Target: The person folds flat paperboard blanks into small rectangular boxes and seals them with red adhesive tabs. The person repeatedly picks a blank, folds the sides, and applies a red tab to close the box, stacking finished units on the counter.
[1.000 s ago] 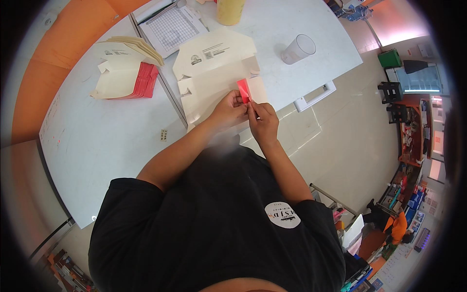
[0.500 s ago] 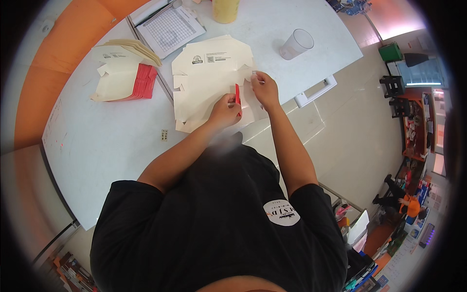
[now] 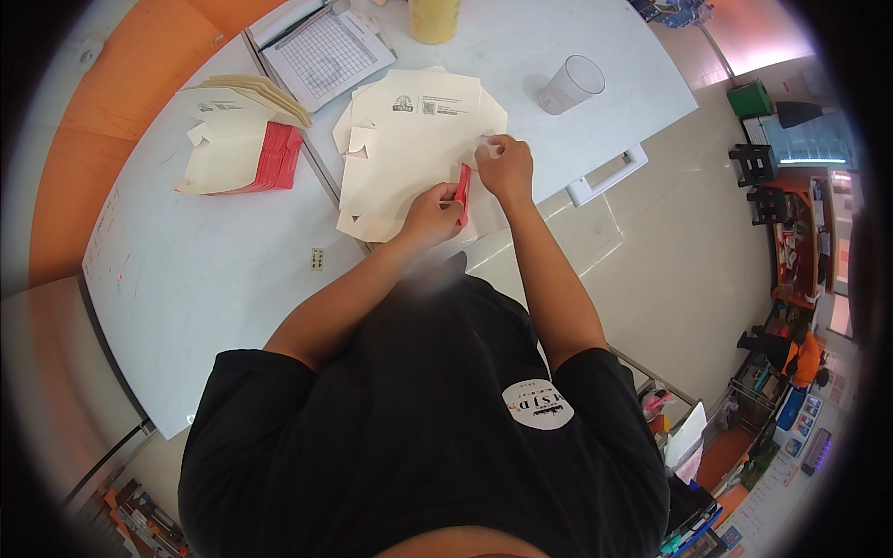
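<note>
left hand [image 3: 433, 214] pinched red flap [image 3: 465, 182], long axis fore-aft | right hand [image 3: 505, 169] curled over right edge of carton [image 3: 409, 153], hold unclear | red flap between hands, left nearer

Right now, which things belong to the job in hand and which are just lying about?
Job in hand:
- cream carton sheet
- red strip, in the left hand
- probably the nested red-and-cream cartons

Apparently lying about:
- clear cup
- yellow container
- gridded sheet

Stocked shelves [image 3: 791, 265], black stools [image 3: 752, 165] and a white worktable [image 3: 223, 279] suggest a shop or small workroom.
</note>
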Tool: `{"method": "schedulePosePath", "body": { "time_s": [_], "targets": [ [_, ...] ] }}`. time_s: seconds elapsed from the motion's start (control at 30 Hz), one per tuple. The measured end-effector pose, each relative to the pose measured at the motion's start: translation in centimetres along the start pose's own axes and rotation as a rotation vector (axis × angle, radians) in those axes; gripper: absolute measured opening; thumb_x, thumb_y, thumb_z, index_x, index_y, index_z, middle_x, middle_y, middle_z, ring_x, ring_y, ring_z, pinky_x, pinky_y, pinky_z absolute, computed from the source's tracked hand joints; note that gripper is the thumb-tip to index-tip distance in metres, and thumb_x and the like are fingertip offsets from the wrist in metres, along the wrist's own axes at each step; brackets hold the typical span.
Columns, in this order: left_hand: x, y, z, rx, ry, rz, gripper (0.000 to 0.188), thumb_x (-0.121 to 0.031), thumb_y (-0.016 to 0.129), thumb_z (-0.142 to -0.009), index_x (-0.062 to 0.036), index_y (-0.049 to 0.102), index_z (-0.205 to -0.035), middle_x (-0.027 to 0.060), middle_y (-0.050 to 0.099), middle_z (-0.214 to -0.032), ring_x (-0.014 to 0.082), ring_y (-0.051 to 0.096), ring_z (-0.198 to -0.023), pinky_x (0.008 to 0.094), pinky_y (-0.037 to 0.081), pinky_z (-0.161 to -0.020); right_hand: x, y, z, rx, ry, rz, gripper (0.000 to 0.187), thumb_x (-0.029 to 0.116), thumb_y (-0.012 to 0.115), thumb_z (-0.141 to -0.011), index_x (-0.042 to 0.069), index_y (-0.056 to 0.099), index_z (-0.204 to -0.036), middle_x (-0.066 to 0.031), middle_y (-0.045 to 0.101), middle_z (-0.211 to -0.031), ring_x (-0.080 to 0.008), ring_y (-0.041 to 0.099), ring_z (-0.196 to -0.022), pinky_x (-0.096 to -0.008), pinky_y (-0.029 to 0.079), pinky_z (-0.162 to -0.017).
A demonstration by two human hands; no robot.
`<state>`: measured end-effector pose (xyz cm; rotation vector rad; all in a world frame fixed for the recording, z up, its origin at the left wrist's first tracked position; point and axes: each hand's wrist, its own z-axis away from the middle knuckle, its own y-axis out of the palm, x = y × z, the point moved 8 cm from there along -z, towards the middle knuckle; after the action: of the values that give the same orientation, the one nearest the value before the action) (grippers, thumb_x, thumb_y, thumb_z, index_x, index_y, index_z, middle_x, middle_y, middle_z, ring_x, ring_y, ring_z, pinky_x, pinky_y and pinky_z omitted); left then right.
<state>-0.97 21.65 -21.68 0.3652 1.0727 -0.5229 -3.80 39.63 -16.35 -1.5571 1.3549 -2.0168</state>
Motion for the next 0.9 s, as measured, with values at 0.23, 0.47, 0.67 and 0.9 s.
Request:
{"method": "schedulePosePath", "body": {
  "time_s": [0.23,0.47,0.67,0.9],
  "targets": [
    [1.4,-0.5,0.0,-0.029,0.034,0.045,0.039,-0.007,0.057,-0.095,0.0022,0.057,-0.133,0.01,0.064,-0.115,0.0153,0.065,-0.097,0.0307,0.057,-0.078,-0.5,-0.2,-0.9,0.037,-0.031,-0.133,0.036,0.027,0.075,-0.084,-0.002,0.073,-0.106,-0.0119,0.072,-0.08,-0.0246,0.071,-0.077,-0.035,0.057,-0.077],
    [-0.4,0.3,0.7,0.0,-0.048,0.093,0.036,-0.007,0.056,-0.097,0.0015,0.059,-0.133,0.0101,0.063,-0.114,0.0146,0.064,-0.095,0.0285,0.057,-0.069,0.3,0.1,0.6,0.296,0.292,-0.472,0.02,0.015,0.074,-0.084,-0.003,0.069,-0.09,-0.0094,0.072,-0.08,-0.0172,0.071,-0.065,-0.028,0.056,-0.061],
    [-0.5,0.6,0.2,0.008,-0.038,0.129,0.035,-0.006,0.056,-0.097,0.0018,0.06,-0.131,0.0097,0.064,-0.114,0.0138,0.064,-0.096,0.0281,0.057,-0.069,-0.5,1.0,2.1,0.278,0.331,-0.547,0.014,0.01,0.073,-0.079,-0.002,0.068,-0.083,-0.0113,0.073,-0.076,-0.0178,0.074,-0.065,-0.0303,0.058,-0.061],
    [-2.2,-0.1,0.9,0.024,0.049,-0.057,0.033,-0.005,0.059,-0.095,0.003,0.063,-0.127,0.0104,0.067,-0.111,0.0137,0.068,-0.079,0.029,0.056,-0.071,1.8,0.1,5.5,0.175,-0.007,-0.218,0.018,0.013,0.073,-0.079,-0.002,0.075,-0.09,-0.0181,0.074,-0.081,-0.0287,0.075,-0.076,-0.0359,0.058,-0.07]
  ]
}}
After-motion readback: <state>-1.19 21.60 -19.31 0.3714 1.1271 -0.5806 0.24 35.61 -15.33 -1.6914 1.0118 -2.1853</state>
